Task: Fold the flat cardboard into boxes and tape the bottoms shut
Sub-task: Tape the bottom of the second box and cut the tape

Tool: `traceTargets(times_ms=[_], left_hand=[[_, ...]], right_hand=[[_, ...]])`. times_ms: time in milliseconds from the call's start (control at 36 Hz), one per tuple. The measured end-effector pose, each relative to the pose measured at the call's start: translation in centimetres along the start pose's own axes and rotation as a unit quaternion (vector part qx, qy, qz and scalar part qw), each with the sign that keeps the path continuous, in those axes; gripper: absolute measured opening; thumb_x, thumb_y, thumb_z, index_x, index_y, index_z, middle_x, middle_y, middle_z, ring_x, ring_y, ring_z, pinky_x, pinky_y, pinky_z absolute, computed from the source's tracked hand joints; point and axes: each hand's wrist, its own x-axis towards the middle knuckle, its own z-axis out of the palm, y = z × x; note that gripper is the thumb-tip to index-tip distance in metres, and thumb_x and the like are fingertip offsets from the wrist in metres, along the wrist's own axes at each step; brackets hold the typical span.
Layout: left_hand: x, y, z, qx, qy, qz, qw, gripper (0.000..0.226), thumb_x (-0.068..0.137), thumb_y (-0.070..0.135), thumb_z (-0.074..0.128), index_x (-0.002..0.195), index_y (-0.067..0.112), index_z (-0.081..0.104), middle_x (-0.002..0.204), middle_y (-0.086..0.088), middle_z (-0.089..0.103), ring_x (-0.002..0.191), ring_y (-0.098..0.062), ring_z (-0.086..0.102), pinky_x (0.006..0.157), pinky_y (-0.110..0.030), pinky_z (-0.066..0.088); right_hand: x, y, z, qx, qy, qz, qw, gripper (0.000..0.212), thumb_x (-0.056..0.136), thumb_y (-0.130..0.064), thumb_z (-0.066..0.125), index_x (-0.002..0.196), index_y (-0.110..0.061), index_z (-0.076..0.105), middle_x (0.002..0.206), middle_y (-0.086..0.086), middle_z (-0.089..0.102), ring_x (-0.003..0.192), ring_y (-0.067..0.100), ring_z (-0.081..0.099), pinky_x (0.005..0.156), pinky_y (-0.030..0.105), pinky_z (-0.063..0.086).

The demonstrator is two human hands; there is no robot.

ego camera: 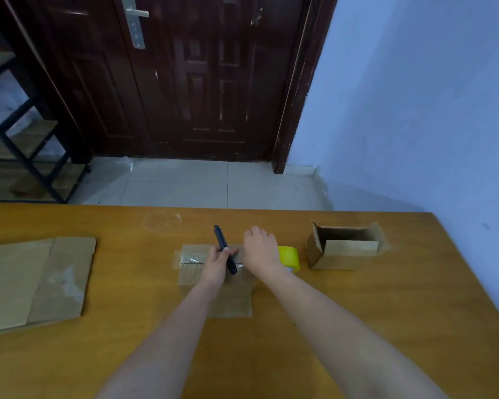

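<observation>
A small cardboard box (193, 276) stands bottom-up in the middle of the wooden table (386, 326), with clear tape along its seam. My left hand (216, 263) grips a black utility knife (224, 249) over the taped seam. My right hand (260, 251) rests on the box's right end, beside a yellow tape roll (290, 257); I cannot tell what its fingers hold. A folded box (346, 246) stands open-topped at the right. Flat cardboard (35, 283) lies at the left.
Beyond the table's far edge lie a tiled floor (202, 182) and a dark wooden door (185, 76). A black-framed shelf (26, 145) stands at the far left. A pale blue wall (429, 110) runs along the right side.
</observation>
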Motion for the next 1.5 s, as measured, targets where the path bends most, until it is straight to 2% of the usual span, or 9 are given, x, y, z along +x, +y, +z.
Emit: traceTargets(times_ms=[278,389,528,639,722,778,889,1000,1500], left_hand=[[1.2,0.1,-0.6,-0.071,-0.02,-0.043,0.996,0.016,0.102,0.021,0.04,0.098,0.012,0.052,0.095,-0.008,0.061,0.092,-0.023,0.059,0.072,-0.032,0.047],[1.2,-0.1,-0.7,-0.052,-0.039,-0.035,0.997,0.021,0.102,0.025,0.039,0.103,0.014,0.057,0.105,-0.012,0.062,0.099,-0.026,0.058,0.068,-0.031,0.046],[1.3,-0.4,-0.5,-0.007,-0.058,0.005,0.998,0.024,0.101,0.027,0.038,0.121,0.018,0.05,0.111,-0.005,0.061,0.103,-0.019,0.057,0.09,-0.033,0.044],[0.9,-0.3,-0.4,0.099,-0.059,0.023,0.993,0.022,0.099,0.026,0.045,0.12,0.024,0.053,0.118,0.001,0.055,0.099,-0.013,0.051,0.069,-0.019,0.041],[0.5,-1.4,-0.6,0.203,-0.111,0.084,0.969,0.047,0.096,0.001,0.04,0.14,0.017,0.041,0.145,0.001,0.044,0.127,-0.015,0.044,0.097,-0.027,0.045],[0.2,-1.9,-0.7,0.296,-0.129,0.127,0.938,0.052,0.093,0.0,0.044,0.141,0.018,0.041,0.153,0.002,0.03,0.142,-0.016,0.027,0.115,-0.033,0.029],[0.4,-2.7,-0.4,0.356,-0.136,0.186,0.906,0.043,0.093,0.007,0.053,0.134,0.02,0.049,0.157,0.003,0.021,0.147,-0.012,0.009,0.114,-0.024,0.014],[0.5,-2.7,-0.4,0.351,-0.136,0.192,0.906,0.039,0.093,0.008,0.054,0.13,0.021,0.051,0.157,0.003,0.021,0.147,-0.011,0.009,0.114,-0.023,0.015],[0.4,-2.5,-0.5,0.347,-0.128,0.177,0.912,0.042,0.092,0.01,0.058,0.131,0.024,0.052,0.156,0.006,0.023,0.146,-0.01,0.01,0.117,-0.029,0.015]], right_hand=[[-0.8,-2.7,0.7,0.419,-0.097,0.088,0.898,0.029,0.096,-0.025,0.048,0.115,-0.006,0.061,0.111,0.015,0.066,0.099,0.03,0.062,0.085,0.037,0.052],[-0.4,-2.1,0.4,0.488,-0.148,0.099,0.855,0.03,0.097,-0.007,0.046,0.127,-0.004,0.051,0.109,0.018,0.063,0.064,0.021,0.058,0.056,0.026,0.052],[-0.4,-1.5,0.0,0.467,-0.143,0.113,0.865,0.034,0.098,-0.006,0.033,0.127,0.002,0.05,0.078,0.004,0.053,0.084,0.025,0.051,0.07,0.029,0.042],[-0.3,0.6,-0.7,0.445,-0.056,0.163,0.879,0.029,0.099,-0.016,0.035,0.117,0.002,0.049,0.111,0.022,0.057,0.098,0.032,0.054,0.073,0.033,0.037],[-0.6,2.2,-0.7,0.37,0.01,0.178,0.912,0.029,0.095,-0.031,0.045,0.108,-0.005,0.049,0.101,0.012,0.054,0.086,0.028,0.052,0.071,0.034,0.041],[-0.7,3.3,-0.4,0.244,0.03,0.155,0.957,0.041,0.092,-0.04,0.049,0.115,-0.007,0.049,0.11,0.008,0.052,0.101,0.027,0.053,0.082,0.038,0.044],[-0.6,5.2,-0.5,0.157,-0.081,0.133,0.975,0.05,0.09,-0.041,0.054,0.127,-0.008,0.045,0.126,0.008,0.051,0.124,0.031,0.041,0.105,0.046,0.029],[-0.7,6.8,-0.8,0.261,-0.179,0.132,0.939,0.055,0.09,-0.036,0.062,0.131,-0.005,0.041,0.125,0.011,0.053,0.113,0.027,0.052,0.099,0.042,0.043],[-0.1,7.2,1.8,0.051,-0.188,0.13,0.972,0.056,0.089,-0.056,0.053,0.122,-0.011,0.052,0.115,0.005,0.062,0.11,0.024,0.057,0.106,0.044,0.027]])
